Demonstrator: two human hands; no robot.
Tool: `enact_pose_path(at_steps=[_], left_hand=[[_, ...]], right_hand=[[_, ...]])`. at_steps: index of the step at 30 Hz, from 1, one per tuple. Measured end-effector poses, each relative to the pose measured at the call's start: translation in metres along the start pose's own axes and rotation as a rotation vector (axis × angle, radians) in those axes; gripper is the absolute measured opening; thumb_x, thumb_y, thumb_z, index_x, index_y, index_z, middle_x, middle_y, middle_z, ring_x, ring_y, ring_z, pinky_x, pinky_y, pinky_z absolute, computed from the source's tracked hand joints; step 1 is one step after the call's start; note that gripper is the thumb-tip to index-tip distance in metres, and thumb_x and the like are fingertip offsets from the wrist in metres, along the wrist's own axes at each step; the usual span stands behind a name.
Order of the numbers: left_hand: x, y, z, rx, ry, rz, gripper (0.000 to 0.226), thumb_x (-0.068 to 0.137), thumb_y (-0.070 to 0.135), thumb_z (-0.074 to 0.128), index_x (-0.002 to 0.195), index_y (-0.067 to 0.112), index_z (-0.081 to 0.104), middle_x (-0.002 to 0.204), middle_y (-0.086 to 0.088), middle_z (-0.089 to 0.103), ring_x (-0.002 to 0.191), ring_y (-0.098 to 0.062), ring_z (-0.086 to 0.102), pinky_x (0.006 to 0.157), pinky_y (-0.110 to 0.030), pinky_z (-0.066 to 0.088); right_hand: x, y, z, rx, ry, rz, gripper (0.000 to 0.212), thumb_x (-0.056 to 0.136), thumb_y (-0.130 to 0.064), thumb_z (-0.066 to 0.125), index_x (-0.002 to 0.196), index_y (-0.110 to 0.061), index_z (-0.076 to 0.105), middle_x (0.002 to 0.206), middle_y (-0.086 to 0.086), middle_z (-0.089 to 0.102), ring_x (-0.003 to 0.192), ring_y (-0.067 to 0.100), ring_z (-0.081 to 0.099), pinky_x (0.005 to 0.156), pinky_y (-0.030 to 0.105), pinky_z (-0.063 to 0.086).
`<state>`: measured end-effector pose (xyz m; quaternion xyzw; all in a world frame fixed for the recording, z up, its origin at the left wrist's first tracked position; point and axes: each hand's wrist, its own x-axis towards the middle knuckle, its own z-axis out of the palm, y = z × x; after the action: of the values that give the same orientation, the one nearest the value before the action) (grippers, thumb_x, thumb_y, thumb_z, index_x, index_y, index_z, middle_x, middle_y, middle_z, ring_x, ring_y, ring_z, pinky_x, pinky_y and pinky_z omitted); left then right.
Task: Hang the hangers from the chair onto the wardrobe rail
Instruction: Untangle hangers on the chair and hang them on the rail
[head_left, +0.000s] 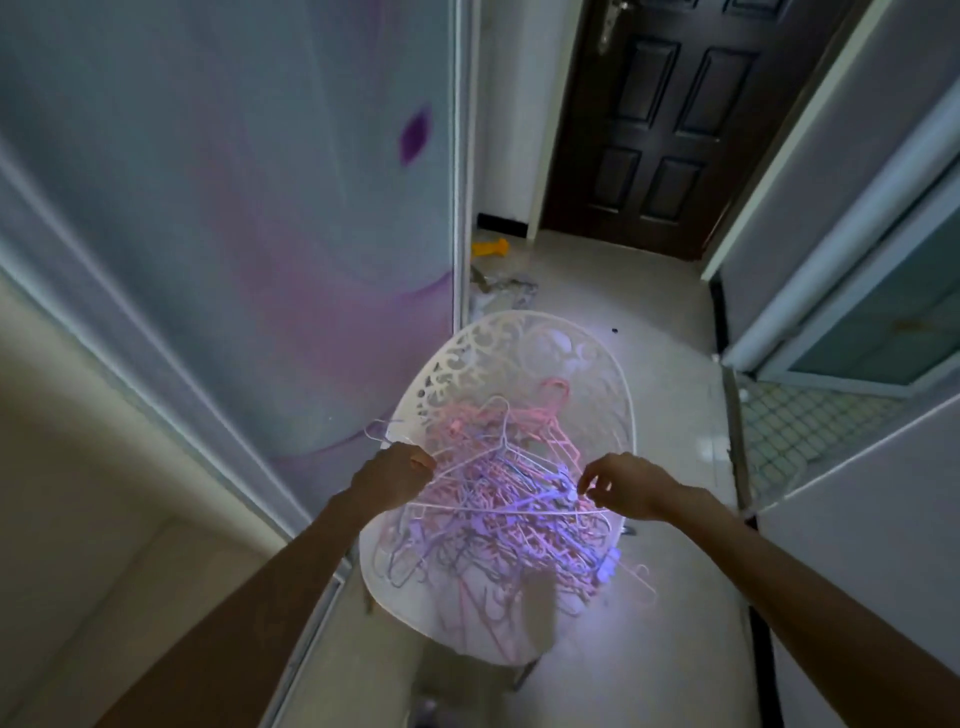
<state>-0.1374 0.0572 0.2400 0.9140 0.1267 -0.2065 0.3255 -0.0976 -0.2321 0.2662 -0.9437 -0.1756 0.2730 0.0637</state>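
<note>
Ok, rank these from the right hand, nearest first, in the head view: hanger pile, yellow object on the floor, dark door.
1. hanger pile, under the right hand, on the chair.
2. yellow object, on the floor beyond the chair.
3. dark door, at the far end.

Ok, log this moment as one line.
stage: picking from pile | left hand: grips white hanger | right hand: fingers curled over hangers | chair: still loaded
</note>
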Motion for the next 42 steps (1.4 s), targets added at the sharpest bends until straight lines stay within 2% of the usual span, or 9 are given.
enact_pose_path(at_steps=[5, 9, 12, 17, 21, 23, 28, 34, 42], left_hand=[[0.074, -0.020, 0.037, -0.007, -0.154, 0.013, 0.026, 0.092, 0.008, 0.055, 0.115, 0.006, 0.065, 0.123, -0.013, 0.063, 0.113, -0.023, 0.059, 0.064, 0.000, 0.035], [0.136, -0.030, 0.056, -0.113, -0.029, 0.048, 0.028, 0.088, 0.003, 0.047, 0.102, 0.005, 0.071, 0.111, -0.008, 0.067, 0.104, -0.014, 0.065, 0.073, -0.011, 0.038], [0.186, -0.051, 0.083, 0.074, -0.093, -0.060, 0.038, 0.090, 0.015, 0.054, 0.128, 0.016, 0.054, 0.136, -0.008, 0.053, 0.120, -0.023, 0.055, 0.098, -0.025, 0.038], [0.234, -0.073, 0.115, 0.106, 0.076, 0.017, 0.052, 0.083, 0.029, 0.065, 0.131, 0.015, 0.052, 0.137, -0.012, 0.049, 0.122, -0.031, 0.051, 0.102, -0.040, 0.042], [0.256, -0.097, 0.143, 0.371, 0.081, 0.038, 0.079, 0.081, 0.073, 0.020, 0.133, 0.022, 0.051, 0.136, -0.018, 0.052, 0.121, -0.046, 0.050, 0.087, -0.067, 0.039], [0.256, -0.096, 0.151, 0.396, 0.074, 0.046, 0.102, 0.068, 0.084, -0.010, 0.143, 0.032, 0.033, 0.151, -0.010, 0.033, 0.138, -0.042, 0.030, 0.098, -0.071, 0.024], [0.259, -0.082, 0.161, 0.226, 0.046, 0.107, 0.113, 0.052, 0.091, -0.017, 0.143, 0.040, 0.029, 0.159, -0.008, 0.004, 0.145, -0.028, 0.016, 0.114, -0.046, 0.022], [0.266, -0.101, 0.139, -0.056, 0.079, 0.152, 0.094, 0.075, 0.086, 0.012, 0.119, 0.021, 0.065, 0.127, -0.002, 0.062, 0.121, -0.018, 0.055, 0.104, -0.039, 0.043], [0.239, -0.087, 0.101, 0.088, 0.130, 0.312, 0.057, 0.080, 0.052, 0.047, 0.126, 0.019, 0.059, 0.128, 0.001, 0.061, 0.118, -0.013, 0.054, 0.097, -0.014, 0.032]], right_hand=[[0.061, 0.048, 0.036, 0.059, -0.038, 0.078, 0.026, 0.090, -0.021, 0.052, 0.112, -0.026, 0.066, 0.117, 0.005, 0.065, 0.112, 0.023, 0.057, 0.089, 0.026, 0.044], [0.122, 0.062, 0.060, 0.070, -0.015, 0.089, 0.027, 0.092, -0.024, 0.049, 0.115, -0.024, 0.064, 0.118, 0.006, 0.065, 0.111, 0.024, 0.058, 0.088, 0.026, 0.044], [0.176, 0.067, 0.081, 0.083, 0.033, 0.079, 0.029, 0.094, -0.025, 0.046, 0.119, -0.023, 0.060, 0.120, 0.006, 0.064, 0.113, 0.025, 0.058, 0.090, 0.030, 0.044], [0.241, 0.056, 0.119, 0.093, 0.175, 0.059, 0.037, 0.093, -0.030, 0.047, 0.129, -0.019, 0.050, 0.127, 0.008, 0.057, 0.119, 0.027, 0.051, 0.094, 0.034, 0.043], [0.280, 0.054, 0.154, 0.152, 0.125, 0.035, 0.039, 0.093, -0.038, 0.048, 0.127, -0.019, 0.049, 0.118, 0.011, 0.063, 0.112, 0.031, 0.056, 0.087, 0.036, 0.044], [0.284, 0.056, 0.163, 0.271, 0.197, -0.038, 0.033, 0.093, -0.041, 0.046, 0.115, -0.021, 0.059, 0.108, 0.010, 0.067, 0.103, 0.032, 0.060, 0.077, 0.037, 0.046], [0.271, 0.063, 0.161, 0.342, 0.472, -0.114, 0.045, 0.086, -0.047, 0.031, 0.095, -0.020, 0.066, 0.084, 0.001, 0.070, 0.081, 0.025, 0.062, 0.058, 0.029, 0.035], [0.263, 0.070, 0.145, 0.587, 0.443, -0.159, 0.008, 0.088, -0.025, 0.061, 0.086, -0.024, 0.069, 0.059, -0.030, 0.052, 0.054, -0.008, 0.046, 0.052, 0.012, 0.029], [0.241, 0.066, 0.111, 1.009, 0.201, -0.158, 0.045, 0.092, -0.013, 0.057, 0.051, -0.024, 0.042, 0.051, -0.011, 0.022, 0.051, 0.002, 0.019, 0.051, 0.018, 0.018]])
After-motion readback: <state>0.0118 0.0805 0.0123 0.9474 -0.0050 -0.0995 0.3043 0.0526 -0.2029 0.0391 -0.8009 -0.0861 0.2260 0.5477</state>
